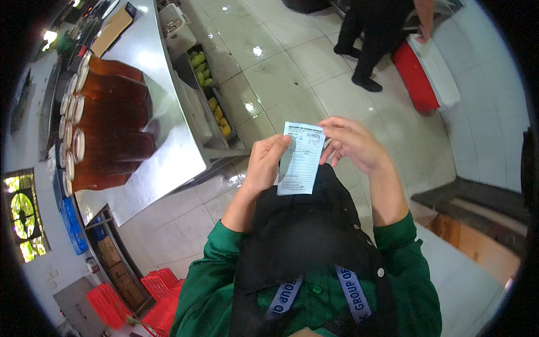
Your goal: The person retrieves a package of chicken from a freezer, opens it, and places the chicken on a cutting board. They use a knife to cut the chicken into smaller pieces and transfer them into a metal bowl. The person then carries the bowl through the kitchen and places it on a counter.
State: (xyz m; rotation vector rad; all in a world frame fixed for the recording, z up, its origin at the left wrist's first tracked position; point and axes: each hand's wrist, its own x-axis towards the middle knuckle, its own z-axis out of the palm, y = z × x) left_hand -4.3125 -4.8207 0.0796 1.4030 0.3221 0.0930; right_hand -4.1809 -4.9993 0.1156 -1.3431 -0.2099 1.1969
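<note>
A pad or small stack of printed paper slips [298, 168], bearing print and handwriting, is held upright in front of my black apron [303, 236]. My left hand [268, 160] grips its left edge, with the thumb lying on the front face. At the upper right corner, the thumb and a fingertip of my right hand [351, 143] pinch the paper. The other right fingers curl loosely beside the edge.
Left, a steel table [177, 139] carries several white-lidded containers of brown liquid [113, 118]. Below it, crates hold green fruit [201, 69] and yellow fruit [220, 116]. A person [370, 42] touches a red-and-white cooler [425, 76]. Red plastic crates [160, 290] sit lower left. The tiled floor [290, 63] looks wet.
</note>
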